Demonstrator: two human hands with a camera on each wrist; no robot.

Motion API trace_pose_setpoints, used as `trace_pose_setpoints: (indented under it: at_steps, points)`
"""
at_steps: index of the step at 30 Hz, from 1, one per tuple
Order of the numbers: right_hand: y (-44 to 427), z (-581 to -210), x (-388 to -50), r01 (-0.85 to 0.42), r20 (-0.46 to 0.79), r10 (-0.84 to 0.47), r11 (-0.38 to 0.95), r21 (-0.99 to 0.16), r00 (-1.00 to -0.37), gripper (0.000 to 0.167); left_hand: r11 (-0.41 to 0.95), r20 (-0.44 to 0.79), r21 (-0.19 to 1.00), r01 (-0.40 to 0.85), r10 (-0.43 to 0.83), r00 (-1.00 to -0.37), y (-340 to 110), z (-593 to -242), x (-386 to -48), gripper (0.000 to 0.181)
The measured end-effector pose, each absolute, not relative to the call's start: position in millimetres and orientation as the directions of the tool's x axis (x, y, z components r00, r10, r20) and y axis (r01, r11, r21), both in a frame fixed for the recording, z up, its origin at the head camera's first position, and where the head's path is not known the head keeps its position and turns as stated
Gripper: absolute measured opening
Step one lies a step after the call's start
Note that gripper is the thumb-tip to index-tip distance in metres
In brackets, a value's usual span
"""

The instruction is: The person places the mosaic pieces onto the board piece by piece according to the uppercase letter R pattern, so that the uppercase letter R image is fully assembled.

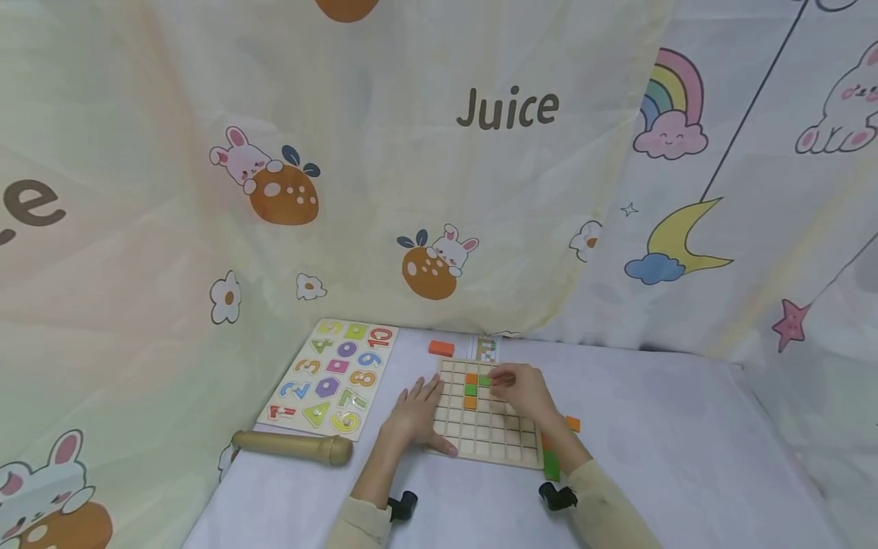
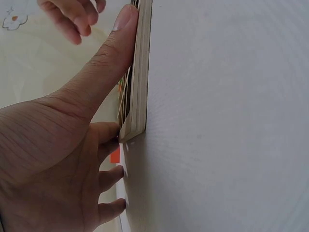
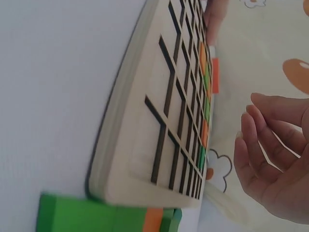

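Note:
A pale wooden grid board (image 1: pixel 494 438) lies on the white table. My left hand (image 1: pixel 411 418) is spread along its left side, with the thumb pressing its front edge and the other fingers straight. Orange blocks (image 1: pixel 469 402) and green blocks (image 1: pixel 470 390) fill several cells near the far side. Over the far right cells hovers my right hand (image 1: pixel 524 393), which partly hides them. In the right wrist view the right hand (image 3: pixel 277 150) has loosely bent fingers, and no block shows between them. A dark green block (image 3: pixel 201 157) sits in the grid near that hand.
Green blocks (image 1: pixel 552 465) and an orange block (image 1: pixel 573 424) lie along the board's right side. Behind the board are a red-orange block (image 1: pixel 441 348) and a patterned card (image 1: pixel 485 349). On the left lie a number puzzle (image 1: pixel 329 404) and a gold microphone-shaped object (image 1: pixel 295 447).

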State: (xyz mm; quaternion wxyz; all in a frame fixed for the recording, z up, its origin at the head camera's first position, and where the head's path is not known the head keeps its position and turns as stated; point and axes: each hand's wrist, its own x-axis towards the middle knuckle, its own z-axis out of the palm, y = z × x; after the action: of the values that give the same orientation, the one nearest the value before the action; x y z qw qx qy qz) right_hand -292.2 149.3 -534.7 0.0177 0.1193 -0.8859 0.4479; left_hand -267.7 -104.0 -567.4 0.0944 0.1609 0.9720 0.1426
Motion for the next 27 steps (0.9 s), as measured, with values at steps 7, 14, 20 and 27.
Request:
trace_pose_setpoints:
  at_steps: [7, 14, 20, 27]
  points:
    - [173, -532, -288, -0.200, 0.133, -0.156, 0.594, -0.779, -0.979, 0.024, 0.907, -0.148, 0.309, 0.288, 0.344, -0.927, -104, -564, -267, 0.139]
    - [192, -536, -280, -0.173, 0.111, -0.138, 0.617, -0.768, -0.984, 0.023, 0.904, -0.152, 0.308, 0.295, 0.353, -0.923, -104, -558, -266, 0.139]
    - [199, -533, -272, -0.154, 0.102, -0.118, 0.648, -0.746, -0.988, 0.025, 0.908, -0.150, 0.306, 0.287, 0.343, -0.927, -105, -561, -266, 0.140]
    - [212, -534, -261, -0.103, 0.071, -0.074, 0.681, -0.725, -0.995, 0.025, 0.905, -0.137, 0.310, 0.291, 0.345, -0.928, -103, -565, -268, 0.139]
